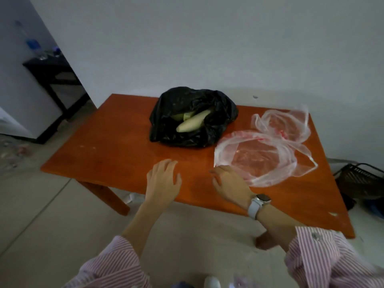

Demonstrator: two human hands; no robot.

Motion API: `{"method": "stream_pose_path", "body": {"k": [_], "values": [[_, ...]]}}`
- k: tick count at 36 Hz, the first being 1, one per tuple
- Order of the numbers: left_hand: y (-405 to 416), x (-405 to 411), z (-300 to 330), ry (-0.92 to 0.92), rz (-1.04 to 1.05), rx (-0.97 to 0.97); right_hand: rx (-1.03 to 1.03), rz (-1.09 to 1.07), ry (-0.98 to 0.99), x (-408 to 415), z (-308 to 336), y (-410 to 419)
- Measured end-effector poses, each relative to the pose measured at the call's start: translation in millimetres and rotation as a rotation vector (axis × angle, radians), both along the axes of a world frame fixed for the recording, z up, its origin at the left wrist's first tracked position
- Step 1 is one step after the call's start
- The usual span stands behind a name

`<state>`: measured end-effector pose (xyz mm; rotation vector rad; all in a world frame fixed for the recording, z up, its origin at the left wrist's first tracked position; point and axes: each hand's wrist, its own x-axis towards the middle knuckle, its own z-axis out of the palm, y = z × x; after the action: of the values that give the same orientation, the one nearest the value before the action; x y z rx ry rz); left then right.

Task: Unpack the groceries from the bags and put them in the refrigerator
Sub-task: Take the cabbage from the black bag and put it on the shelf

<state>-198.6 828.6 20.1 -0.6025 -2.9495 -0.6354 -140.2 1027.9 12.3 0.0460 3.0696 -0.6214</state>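
A black plastic bag point(194, 117) lies open at the back of the orange-brown table point(108, 146), with pale green corn cobs point(192, 123) showing in its mouth. To its right two clear plastic bags lie flat: the near clear bag point(257, 157) and the far clear bag point(284, 123), both with red print and nothing visible inside. My left hand point(163, 179) hovers over the table's front edge, fingers spread, holding nothing. My right hand point(229, 185), a white watch on its wrist, is open beside the near clear bag's edge.
A white wall runs behind the table. At the far left a doorway shows a dark side table point(52, 73) with bottles and glasses. A black wire basket point(361, 179) sits on the floor to the right. Bare floor lies in front.
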Motion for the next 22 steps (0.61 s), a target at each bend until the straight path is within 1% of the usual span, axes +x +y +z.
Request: {"method": "stream_pose_path", "body": {"k": [6,10,13,16,18,22], "values": [[7.0,-108.8,1.9,0.042,-0.025,-0.042,-0.054,-0.058,0.017,-93.5,7.5,14.9],[22.6,-192.2,2.6,0.135,-0.1,-0.043,-0.066,-0.124,0.148,-161.3,4.4,29.6],[31.9,-252.6,-0.6,0.16,-0.14,-0.069,0.002,-0.163,0.198,-212.3,2.2,36.1],[37.6,-302.7,-10.9,0.089,-0.163,-0.174,0.146,-0.151,0.242,-259.5,-4.4,42.0],[42.1,-335.4,-23.1,-0.01,-0.167,-0.237,0.228,-0.135,0.202,-291.9,-11.7,48.2],[54.2,-388.5,-47.1,-0.196,-0.15,-0.212,0.342,-0.14,0.091,-348.2,-20.6,60.4]]}}
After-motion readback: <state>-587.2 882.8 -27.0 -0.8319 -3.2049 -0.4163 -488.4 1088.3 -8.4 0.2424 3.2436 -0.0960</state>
